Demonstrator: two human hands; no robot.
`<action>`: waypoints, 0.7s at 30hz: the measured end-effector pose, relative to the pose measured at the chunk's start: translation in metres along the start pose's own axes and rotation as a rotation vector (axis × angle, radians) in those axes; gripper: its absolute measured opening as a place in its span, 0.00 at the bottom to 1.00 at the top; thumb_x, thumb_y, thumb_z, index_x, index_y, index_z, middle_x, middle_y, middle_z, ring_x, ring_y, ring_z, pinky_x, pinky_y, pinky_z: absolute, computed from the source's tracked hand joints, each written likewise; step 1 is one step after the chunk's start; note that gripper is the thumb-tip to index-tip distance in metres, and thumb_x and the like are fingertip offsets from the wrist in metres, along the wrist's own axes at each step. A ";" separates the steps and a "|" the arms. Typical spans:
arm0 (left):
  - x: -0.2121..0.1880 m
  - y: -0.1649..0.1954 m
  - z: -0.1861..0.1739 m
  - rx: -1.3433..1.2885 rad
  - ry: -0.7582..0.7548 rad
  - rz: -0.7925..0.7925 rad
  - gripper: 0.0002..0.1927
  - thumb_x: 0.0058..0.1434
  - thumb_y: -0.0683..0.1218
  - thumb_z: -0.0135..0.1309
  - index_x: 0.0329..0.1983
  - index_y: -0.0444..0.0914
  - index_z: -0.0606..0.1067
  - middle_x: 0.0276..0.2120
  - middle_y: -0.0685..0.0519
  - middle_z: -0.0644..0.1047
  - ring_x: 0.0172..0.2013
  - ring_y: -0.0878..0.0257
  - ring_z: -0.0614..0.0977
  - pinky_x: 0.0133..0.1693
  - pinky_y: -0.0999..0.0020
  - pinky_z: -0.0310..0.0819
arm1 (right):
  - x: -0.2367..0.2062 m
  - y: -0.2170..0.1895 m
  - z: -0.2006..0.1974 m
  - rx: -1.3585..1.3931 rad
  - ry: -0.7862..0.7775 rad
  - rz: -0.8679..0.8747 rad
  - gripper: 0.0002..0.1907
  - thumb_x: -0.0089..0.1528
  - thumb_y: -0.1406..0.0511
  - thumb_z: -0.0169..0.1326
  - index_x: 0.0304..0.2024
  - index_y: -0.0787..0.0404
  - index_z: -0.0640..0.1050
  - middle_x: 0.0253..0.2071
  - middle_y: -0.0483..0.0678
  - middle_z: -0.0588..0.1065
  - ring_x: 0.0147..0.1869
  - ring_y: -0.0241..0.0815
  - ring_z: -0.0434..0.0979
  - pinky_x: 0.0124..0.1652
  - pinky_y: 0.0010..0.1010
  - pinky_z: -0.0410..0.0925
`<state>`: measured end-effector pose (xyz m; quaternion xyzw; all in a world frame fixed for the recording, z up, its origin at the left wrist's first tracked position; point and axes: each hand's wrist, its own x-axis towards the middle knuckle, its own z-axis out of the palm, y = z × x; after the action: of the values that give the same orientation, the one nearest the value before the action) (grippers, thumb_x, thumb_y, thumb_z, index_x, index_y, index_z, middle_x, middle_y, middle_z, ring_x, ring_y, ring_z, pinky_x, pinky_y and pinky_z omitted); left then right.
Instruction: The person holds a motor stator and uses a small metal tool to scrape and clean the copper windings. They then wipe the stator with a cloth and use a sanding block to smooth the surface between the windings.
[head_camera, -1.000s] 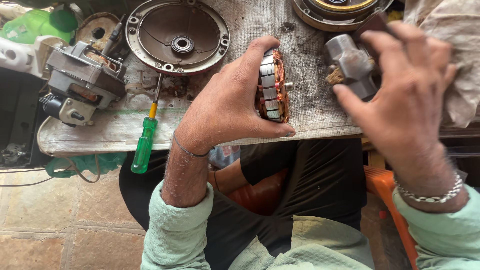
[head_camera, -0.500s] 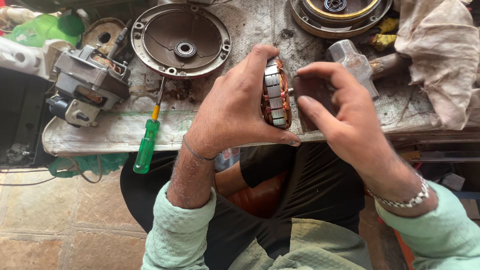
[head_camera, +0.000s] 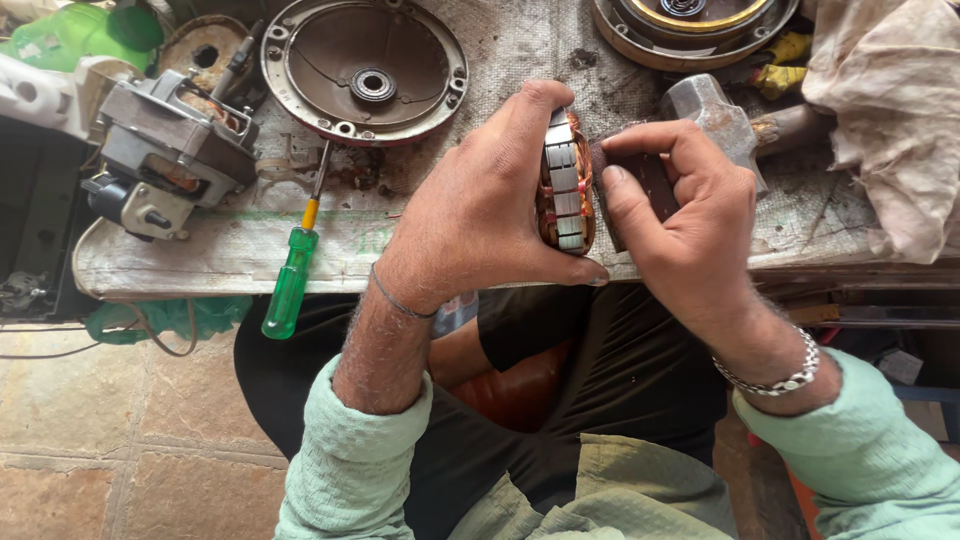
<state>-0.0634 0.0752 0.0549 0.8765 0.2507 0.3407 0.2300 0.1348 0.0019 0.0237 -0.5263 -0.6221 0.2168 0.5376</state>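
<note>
Left hand (head_camera: 480, 215) clamped around a motor stator (head_camera: 565, 185) with copper windings, held on edge over the near rim of the bench (head_camera: 200, 255); right hand (head_camera: 690, 215) pinched shut on a small dark flat piece (head_camera: 650, 185) pressed against the stator's right face. Behind the right hand, a hammer (head_camera: 715, 110) lying on the bench beside a crumpled rag (head_camera: 880, 110). To the left, a green-handled screwdriver (head_camera: 290, 285) overhanging the bench edge, below a round metal cover (head_camera: 365, 70) and a small grey motor (head_camera: 165, 155).
</note>
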 end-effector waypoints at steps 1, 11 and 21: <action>0.000 0.000 0.001 -0.006 -0.006 -0.005 0.58 0.38 0.58 0.81 0.65 0.33 0.61 0.50 0.43 0.77 0.51 0.48 0.84 0.50 0.57 0.81 | 0.000 0.000 0.000 -0.063 0.018 -0.042 0.08 0.71 0.71 0.57 0.51 0.69 0.77 0.32 0.43 0.77 0.31 0.23 0.71 0.30 0.15 0.63; 0.001 0.003 0.005 0.047 0.008 0.033 0.56 0.37 0.54 0.79 0.65 0.31 0.61 0.54 0.41 0.74 0.52 0.46 0.82 0.51 0.56 0.80 | 0.009 -0.004 -0.006 -0.265 0.010 -0.171 0.10 0.67 0.71 0.50 0.44 0.69 0.82 0.23 0.47 0.76 0.24 0.30 0.75 0.27 0.22 0.66; -0.001 -0.005 0.001 0.033 -0.017 0.055 0.57 0.39 0.55 0.79 0.67 0.37 0.59 0.53 0.46 0.75 0.53 0.48 0.82 0.50 0.57 0.80 | 0.025 -0.035 -0.047 -0.362 -0.473 -0.457 0.36 0.50 0.64 0.64 0.58 0.76 0.71 0.47 0.64 0.78 0.47 0.50 0.81 0.47 0.35 0.72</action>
<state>-0.0642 0.0787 0.0506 0.8896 0.2301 0.3354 0.2079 0.1654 -0.0019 0.0789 -0.3956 -0.8589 0.0933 0.3116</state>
